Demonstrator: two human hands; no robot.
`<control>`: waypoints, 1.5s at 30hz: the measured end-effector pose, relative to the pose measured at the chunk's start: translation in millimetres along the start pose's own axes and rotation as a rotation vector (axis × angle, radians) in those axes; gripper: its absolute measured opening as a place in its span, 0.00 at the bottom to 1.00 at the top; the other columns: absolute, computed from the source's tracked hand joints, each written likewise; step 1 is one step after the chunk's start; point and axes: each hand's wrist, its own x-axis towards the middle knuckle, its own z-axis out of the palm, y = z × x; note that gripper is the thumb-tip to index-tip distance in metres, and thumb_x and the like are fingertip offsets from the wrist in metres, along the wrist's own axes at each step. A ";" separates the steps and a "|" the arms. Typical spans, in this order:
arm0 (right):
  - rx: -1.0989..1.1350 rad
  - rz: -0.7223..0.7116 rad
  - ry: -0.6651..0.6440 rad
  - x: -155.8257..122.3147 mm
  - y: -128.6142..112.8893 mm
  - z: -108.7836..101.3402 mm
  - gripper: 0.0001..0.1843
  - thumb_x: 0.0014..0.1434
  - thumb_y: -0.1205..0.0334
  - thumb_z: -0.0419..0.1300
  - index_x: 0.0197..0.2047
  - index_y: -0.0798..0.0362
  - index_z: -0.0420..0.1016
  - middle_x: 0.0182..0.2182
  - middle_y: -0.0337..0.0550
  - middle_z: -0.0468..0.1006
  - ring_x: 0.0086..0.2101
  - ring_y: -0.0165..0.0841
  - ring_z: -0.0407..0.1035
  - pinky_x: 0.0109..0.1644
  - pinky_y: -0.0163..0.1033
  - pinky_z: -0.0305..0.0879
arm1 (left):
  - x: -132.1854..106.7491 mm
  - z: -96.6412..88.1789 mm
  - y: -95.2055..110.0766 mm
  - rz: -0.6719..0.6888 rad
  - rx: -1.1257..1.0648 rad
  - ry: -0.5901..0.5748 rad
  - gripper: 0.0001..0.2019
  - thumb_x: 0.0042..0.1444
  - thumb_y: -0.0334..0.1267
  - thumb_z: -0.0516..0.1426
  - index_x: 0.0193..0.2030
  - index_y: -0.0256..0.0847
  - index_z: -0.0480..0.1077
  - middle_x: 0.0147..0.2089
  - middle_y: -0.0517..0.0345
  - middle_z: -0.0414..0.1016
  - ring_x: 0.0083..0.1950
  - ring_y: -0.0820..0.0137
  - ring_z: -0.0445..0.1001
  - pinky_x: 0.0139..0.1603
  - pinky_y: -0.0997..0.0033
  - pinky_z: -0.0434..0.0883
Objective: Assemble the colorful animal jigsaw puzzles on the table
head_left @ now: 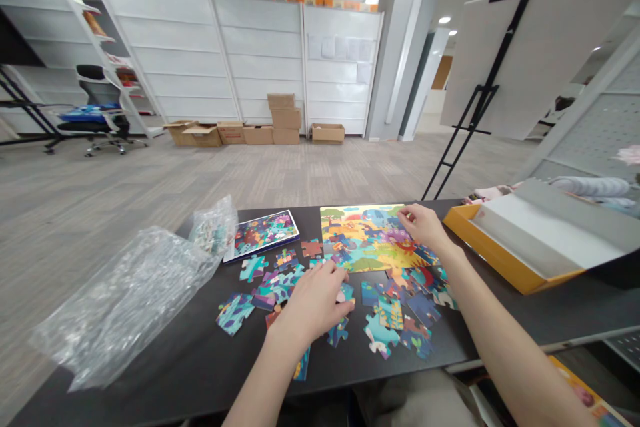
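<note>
Colourful loose puzzle pieces lie scattered on a dark table. My left hand rests palm down on several of them, fingers spread and curved over the pieces near the table's middle. My right hand reaches farther out, its fingers bent and pinched on the top edge of the partly assembled puzzle. Whether a piece is between those fingers cannot be seen. A small printed reference picture lies left of the assembled part.
A crumpled clear plastic bag covers the table's left side, a smaller bag behind it. An open yellow puzzle box sits on the right. Beyond are an easel board, cardboard boxes and an office chair.
</note>
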 end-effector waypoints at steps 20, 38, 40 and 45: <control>0.061 -0.087 -0.388 -1.4 13.6 -0.8 0.18 0.53 0.51 0.66 0.44 0.51 0.84 0.41 0.48 0.81 0.36 0.38 0.74 0.45 0.42 0.70 | -0.4 -2.6 2.4 -0.022 0.041 -0.027 0.16 0.60 0.47 0.61 0.51 0.41 0.74 0.50 0.50 0.76 0.54 0.55 0.75 0.55 0.57 0.72; 0.075 -0.196 -0.260 8.0 10.6 27.7 0.18 0.59 0.51 0.63 0.48 0.52 0.81 0.47 0.52 0.82 0.47 0.45 0.75 0.54 0.48 0.70 | 1.7 1.2 2.1 -0.010 0.060 -0.020 0.16 0.61 0.47 0.60 0.51 0.42 0.73 0.51 0.50 0.76 0.54 0.55 0.75 0.55 0.57 0.72; 0.070 -0.192 -0.262 8.2 10.7 28.0 0.19 0.59 0.50 0.63 0.49 0.52 0.80 0.48 0.52 0.81 0.48 0.46 0.75 0.55 0.48 0.69 | 1.3 2.1 1.6 -0.006 0.058 -0.017 0.16 0.61 0.47 0.60 0.51 0.42 0.73 0.51 0.50 0.76 0.54 0.55 0.75 0.55 0.57 0.72; 0.050 -0.158 -0.252 11.4 8.3 28.4 0.18 0.60 0.52 0.62 0.50 0.50 0.80 0.49 0.50 0.81 0.49 0.44 0.75 0.57 0.46 0.68 | 1.2 0.7 2.6 -0.011 0.047 -0.028 0.16 0.61 0.47 0.60 0.51 0.42 0.73 0.52 0.50 0.76 0.55 0.56 0.74 0.56 0.58 0.71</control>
